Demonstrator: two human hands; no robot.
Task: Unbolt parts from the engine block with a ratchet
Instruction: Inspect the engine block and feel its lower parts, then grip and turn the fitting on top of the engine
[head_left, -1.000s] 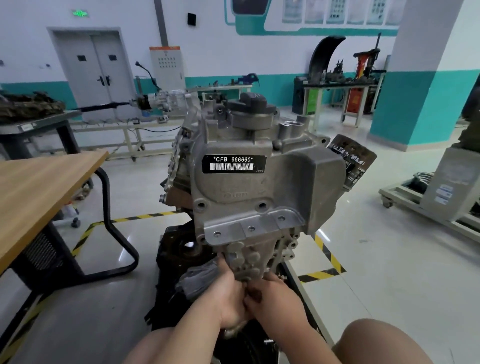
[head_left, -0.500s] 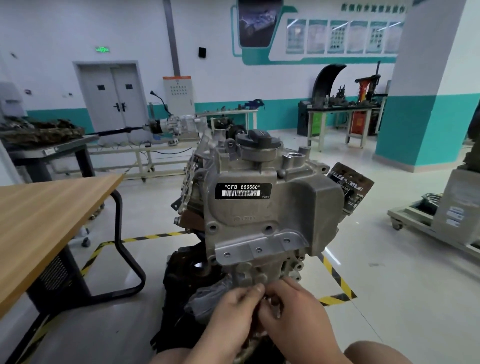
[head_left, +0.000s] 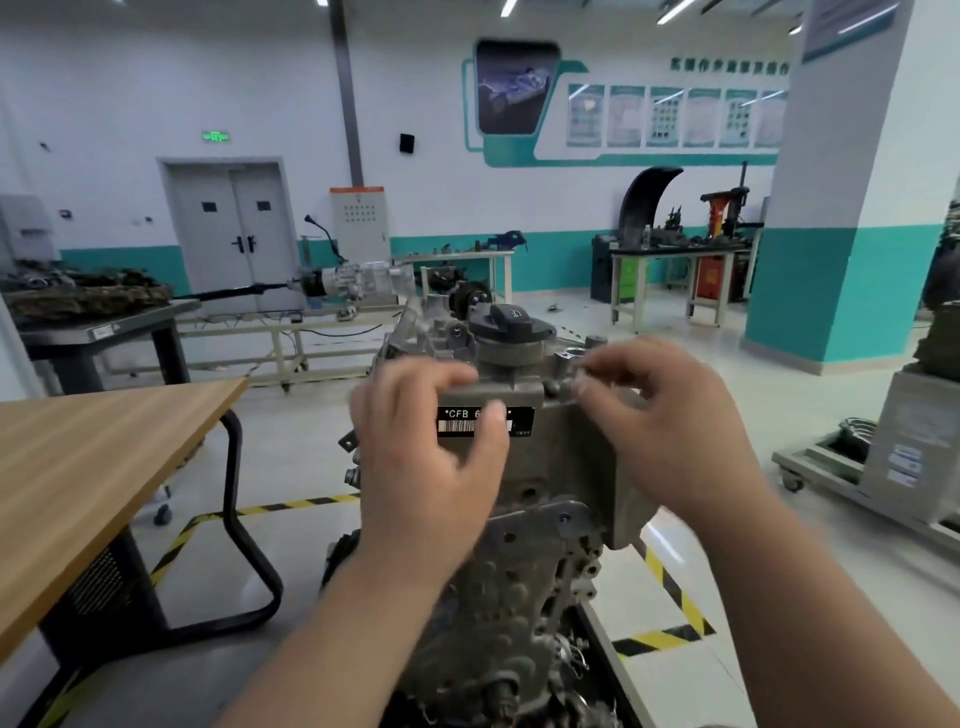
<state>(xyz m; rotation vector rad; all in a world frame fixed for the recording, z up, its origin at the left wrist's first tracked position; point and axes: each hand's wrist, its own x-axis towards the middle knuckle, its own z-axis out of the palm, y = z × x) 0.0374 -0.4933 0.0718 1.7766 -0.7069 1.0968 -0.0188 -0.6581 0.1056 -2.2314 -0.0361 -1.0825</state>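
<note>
Both our hands are before the engine block (head_left: 571, 467), which stands at 3 o'clock from the wooden bench (head_left: 78, 467). Our left hand (head_left: 431, 457) lies half spread over its black label (head_left: 522, 421). Our right hand (head_left: 670, 415), at 1 o'clock, has its fingertips (head_left: 584, 387) close together at the block's top; blur hides whether they pinch something.

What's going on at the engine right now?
A person is working bare-handed at the top of the engine block. The left hand lies against the front cover with its thumb across the barcode label. The right hand has its fingertips at a small boss just right of the black cap; blur hides whether it pinches anything. No ratchet is in view, so no bolt is being turned with one at this moment.
</note>
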